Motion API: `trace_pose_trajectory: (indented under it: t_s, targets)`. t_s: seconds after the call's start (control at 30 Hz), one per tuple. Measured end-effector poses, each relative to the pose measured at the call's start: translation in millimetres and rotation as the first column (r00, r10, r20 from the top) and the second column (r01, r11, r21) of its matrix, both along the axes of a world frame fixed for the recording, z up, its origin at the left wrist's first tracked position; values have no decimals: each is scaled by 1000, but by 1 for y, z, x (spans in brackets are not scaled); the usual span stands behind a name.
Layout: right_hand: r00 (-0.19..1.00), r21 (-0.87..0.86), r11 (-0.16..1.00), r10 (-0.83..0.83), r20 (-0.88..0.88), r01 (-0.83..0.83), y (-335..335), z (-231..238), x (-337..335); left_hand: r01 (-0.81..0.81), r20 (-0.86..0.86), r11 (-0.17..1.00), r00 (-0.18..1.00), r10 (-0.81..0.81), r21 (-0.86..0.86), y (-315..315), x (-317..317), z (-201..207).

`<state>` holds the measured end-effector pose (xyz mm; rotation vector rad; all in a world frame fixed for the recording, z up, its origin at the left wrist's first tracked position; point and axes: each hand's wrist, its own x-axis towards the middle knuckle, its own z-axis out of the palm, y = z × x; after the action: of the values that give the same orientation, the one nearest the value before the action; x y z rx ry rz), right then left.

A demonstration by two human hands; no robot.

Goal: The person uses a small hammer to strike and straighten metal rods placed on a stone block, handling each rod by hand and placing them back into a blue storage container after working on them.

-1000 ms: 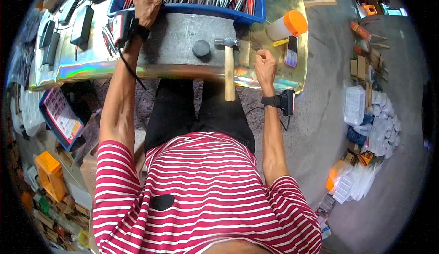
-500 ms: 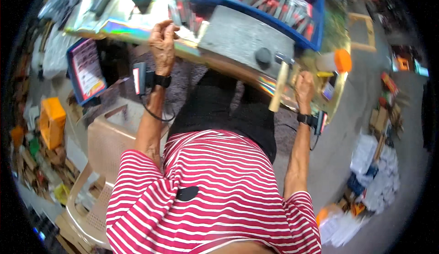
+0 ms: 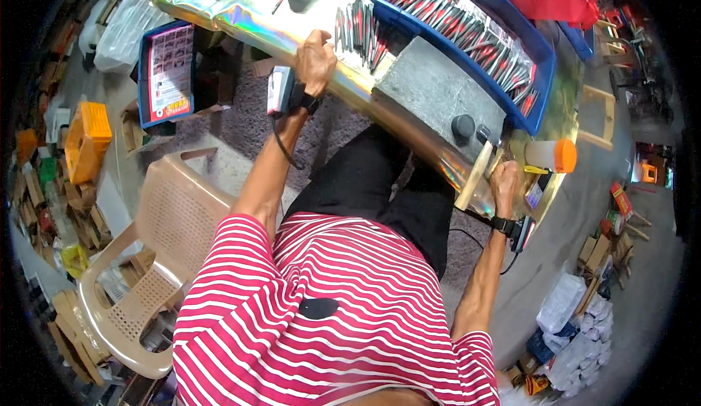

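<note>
My left hand (image 3: pixel 315 63) is at the front edge of the foil-covered table, its fingers curled in; whatever they may hold is hidden. Just beyond it lies a loose heap of slim red, black and grey pieces (image 3: pixel 356 32). My right hand (image 3: pixel 505 181) rests closed near the table's right corner, its contents out of sight. Beside that fist, a hammer (image 3: pixel 476 176) lies with its wooden handle toward me. A grey slab (image 3: pixel 431 77) sits between the hands, with a round black piece (image 3: pixel 462 126) on it.
A blue tray (image 3: pixel 544 103) full of similar slim pieces stands behind the slab. Right of my right hand is a jar with an orange lid (image 3: pixel 564 156). A beige plastic chair (image 3: pixel 179 205) and a blue bin (image 3: pixel 144 88) are at left. Cartons and bags line the floor.
The view has turned, so table and hands appear farther right and lower. My left fingers look more folded in. My right hand stays closed by the hammer. A red sheet shows at the back.
</note>
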<state>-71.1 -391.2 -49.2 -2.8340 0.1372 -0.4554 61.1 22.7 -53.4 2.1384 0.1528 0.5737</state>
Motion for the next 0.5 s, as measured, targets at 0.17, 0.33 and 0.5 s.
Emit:
trace_pose_trajectory:
  t_s: [0.17,0.33,0.5]
  targets:
    - [994,206,974,-75,-84,91,6,6,-7,76,-134,964,990,-43,254,0,19,12]
    - [986,369,917,-168,11,152,12,3,-17,69,-157,942,987,-18,329,5,31,1]
    - [967,607,753,-223,-126,253,15,-2,-23,68,-169,930,986,-6,362,6,40,-5]
